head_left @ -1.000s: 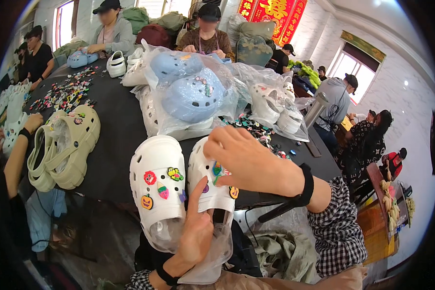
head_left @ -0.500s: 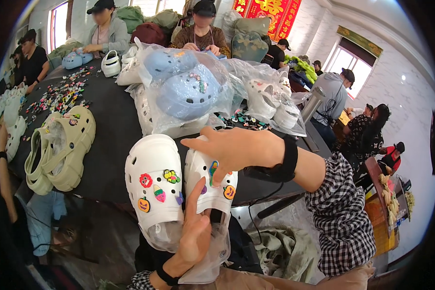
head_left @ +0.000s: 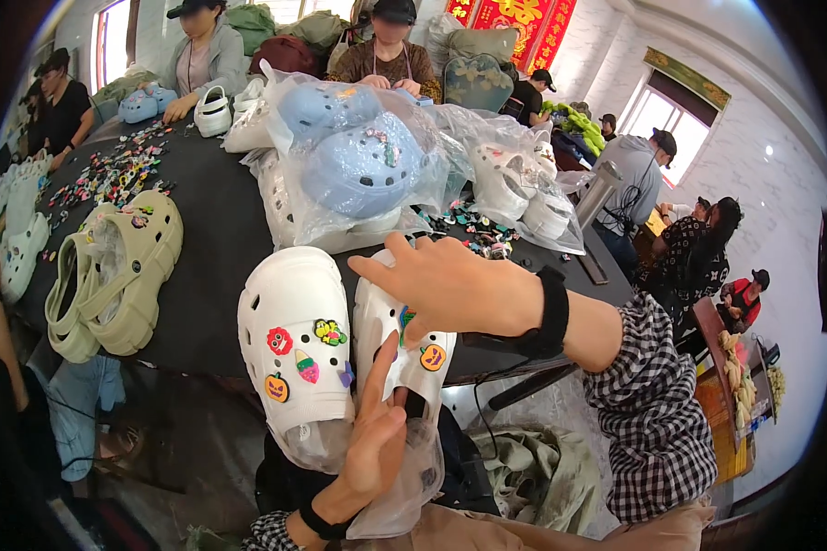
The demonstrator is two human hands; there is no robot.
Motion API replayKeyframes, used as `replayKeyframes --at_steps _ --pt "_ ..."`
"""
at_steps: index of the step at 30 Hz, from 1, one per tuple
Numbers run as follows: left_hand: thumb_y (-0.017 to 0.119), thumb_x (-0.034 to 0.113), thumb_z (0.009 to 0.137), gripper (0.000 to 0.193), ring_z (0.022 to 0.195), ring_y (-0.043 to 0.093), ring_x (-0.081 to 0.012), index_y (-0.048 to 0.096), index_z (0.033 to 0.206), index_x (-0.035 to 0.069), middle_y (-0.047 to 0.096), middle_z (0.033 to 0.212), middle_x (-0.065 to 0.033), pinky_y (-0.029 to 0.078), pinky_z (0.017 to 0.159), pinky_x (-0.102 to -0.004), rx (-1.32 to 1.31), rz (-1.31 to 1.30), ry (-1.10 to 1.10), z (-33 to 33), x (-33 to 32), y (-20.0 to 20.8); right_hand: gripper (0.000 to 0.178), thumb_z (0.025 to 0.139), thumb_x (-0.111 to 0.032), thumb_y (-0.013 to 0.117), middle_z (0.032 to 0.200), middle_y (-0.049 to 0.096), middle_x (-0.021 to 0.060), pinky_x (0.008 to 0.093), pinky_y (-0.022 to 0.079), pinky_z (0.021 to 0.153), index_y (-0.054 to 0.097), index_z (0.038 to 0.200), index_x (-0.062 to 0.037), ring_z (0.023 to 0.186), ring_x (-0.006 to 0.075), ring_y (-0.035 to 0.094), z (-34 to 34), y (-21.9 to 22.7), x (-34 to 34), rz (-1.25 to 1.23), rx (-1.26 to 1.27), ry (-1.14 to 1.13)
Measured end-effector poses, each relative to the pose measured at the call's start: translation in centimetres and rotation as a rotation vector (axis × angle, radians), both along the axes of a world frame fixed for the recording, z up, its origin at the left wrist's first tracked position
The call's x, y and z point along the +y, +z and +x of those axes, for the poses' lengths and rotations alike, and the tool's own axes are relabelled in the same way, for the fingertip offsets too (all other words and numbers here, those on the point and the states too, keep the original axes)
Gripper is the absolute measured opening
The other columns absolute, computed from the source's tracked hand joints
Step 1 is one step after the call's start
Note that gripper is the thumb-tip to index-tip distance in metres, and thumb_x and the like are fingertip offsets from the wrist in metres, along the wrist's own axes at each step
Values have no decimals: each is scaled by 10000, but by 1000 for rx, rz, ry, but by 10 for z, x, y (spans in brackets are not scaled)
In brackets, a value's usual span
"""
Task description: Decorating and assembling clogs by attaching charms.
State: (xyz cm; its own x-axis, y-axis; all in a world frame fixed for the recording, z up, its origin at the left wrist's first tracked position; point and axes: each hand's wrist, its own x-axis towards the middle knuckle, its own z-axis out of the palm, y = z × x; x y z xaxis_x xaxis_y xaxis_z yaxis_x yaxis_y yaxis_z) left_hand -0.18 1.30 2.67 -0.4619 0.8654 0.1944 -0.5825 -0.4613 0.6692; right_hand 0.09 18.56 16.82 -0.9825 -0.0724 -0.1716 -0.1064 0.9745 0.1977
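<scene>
Two white clogs stand side by side at the table's near edge. The left clog [head_left: 289, 285] has several colourful charms, including an orange pumpkin [head_left: 277, 387]. My left hand [head_left: 374, 450] grips the right clog [head_left: 366, 308] at its foot opening, index finger stretched along the upper and other fingers partly hidden inside. Across that clog's toe lies my right hand [head_left: 459, 286], its thumb pressed at a green and blue charm [head_left: 405, 317] and its other fingers over the toe. Another pumpkin charm [head_left: 432, 357] sits beside the thumb. Clear plastic [head_left: 404, 487] hangs from the clog's heel.
Bagged blue clogs [head_left: 363, 170] are piled ahead, with bagged white clogs [head_left: 510, 184] to their right. Beige clogs [head_left: 138, 275] stand at the left, near scattered charms [head_left: 110, 170]. A metal post [head_left: 599, 193] rises at the right edge. Several people sit around the table.
The view has shifted slightly. My right thumb has moved a little up on the charm, and both hands stay at the right clog.
</scene>
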Motion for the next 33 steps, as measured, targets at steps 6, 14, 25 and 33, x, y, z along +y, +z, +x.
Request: replayKeyframes --at_steps 6,14,25,33 --pt "610 385 775 1000 1462 195 -223 114 1575 48 194 1603 -94 81 1178 -370 3 -87 -4 3 -3 13 833 652 -245 847 1092 528 243 493 529 758 423 1340 -44 947 455 611 12 -11 18 -190 128 67" --pt "583 351 825 954 1454 213 -223 83 1578 45 147 1625 -98 155 1166 -372 9 -46 4 2 -3 7 831 613 -260 885 1131 504 212 491 508 805 438 1291 -83 976 432 610 -3 -4 7 -114 -6 -51" --pt "502 197 945 779 1505 104 -209 73 1580 55 87 1646 -96 100 1197 -423 241 27 -67 -2 -6 -7 800 617 -205 865 1118 498 206 481 501 814 448 1289 -84 974 435 600 8 -13 2 -2 120 -47" --pt "606 447 851 1022 1473 195 -244 -9 1585 89 128 1619 -115 151 1179 -408 49 5 -18 -2 1 11 895 724 -274 808 1333 371 263 481 411 1023 320 1457 -116 1241 477 429 8 -5 39 -564 -142 13"
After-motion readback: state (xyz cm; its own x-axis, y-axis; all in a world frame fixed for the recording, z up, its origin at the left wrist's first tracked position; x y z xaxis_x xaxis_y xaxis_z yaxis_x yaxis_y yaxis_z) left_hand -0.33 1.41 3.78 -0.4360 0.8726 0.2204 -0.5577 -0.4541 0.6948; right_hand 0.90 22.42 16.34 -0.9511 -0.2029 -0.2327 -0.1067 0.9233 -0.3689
